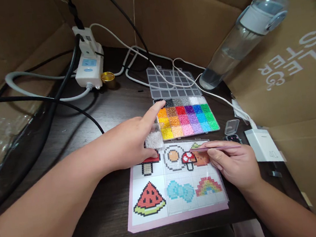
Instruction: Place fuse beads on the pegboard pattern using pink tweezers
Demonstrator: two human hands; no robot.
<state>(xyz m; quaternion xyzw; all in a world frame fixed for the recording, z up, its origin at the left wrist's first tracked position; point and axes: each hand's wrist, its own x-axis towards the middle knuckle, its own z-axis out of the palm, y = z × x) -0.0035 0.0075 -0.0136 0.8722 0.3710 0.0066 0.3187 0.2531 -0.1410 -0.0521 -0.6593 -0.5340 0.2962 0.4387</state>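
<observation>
My left hand (133, 140) is at a small clear box of white beads (154, 139), thumb at its near edge and index finger stretched over the corner of the bead case (189, 119), which holds many colours. My right hand (235, 163) pinches thin pink tweezers (221, 148), their tip beside a small red and white mushroom of beads (189, 159). That mushroom lies on a clear pegboard (182, 207) over a pattern sheet (150, 220) with a watermelon, a blue bow, a rainbow and an egg. White beads ring the egg's yolk.
Behind the case is its open lid (171, 82) with white cables across it. A water bottle (229, 59) stands at the back right, a white charger (264, 146) at the right. A power strip (91, 71) and gold cup (108, 79) sit back left. Cardboard walls surround the table.
</observation>
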